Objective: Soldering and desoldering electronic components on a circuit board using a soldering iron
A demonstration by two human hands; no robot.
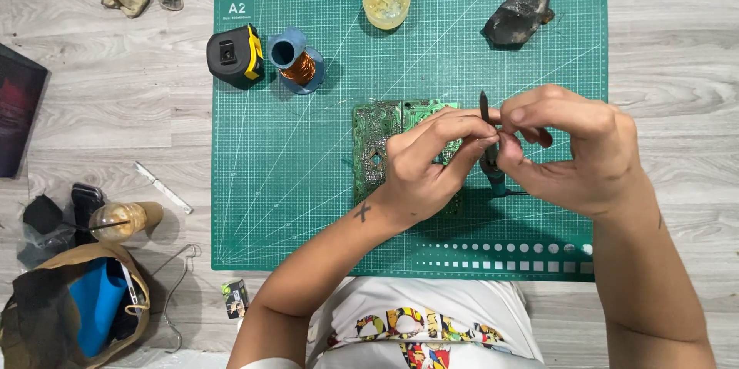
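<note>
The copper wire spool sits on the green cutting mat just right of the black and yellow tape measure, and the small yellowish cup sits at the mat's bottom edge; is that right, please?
Not quite. The head view shows the yellowish cup at the top edge of the green cutting mat, not the bottom. The copper wire spool does sit just right of the black and yellow tape measure.

Green cutting mat (308,184) with a white grid on a grey wood-grain floor (100,100). Green circuit board (377,146), black and yellow tape measure (233,56), copper wire spool (299,65), pale yellow cup (386,0).

Bare forearms, small dark cross tattoo on left wrist (362,211), white shirt (431,327) with colourful cartoon print, no sleeves visible
</note>
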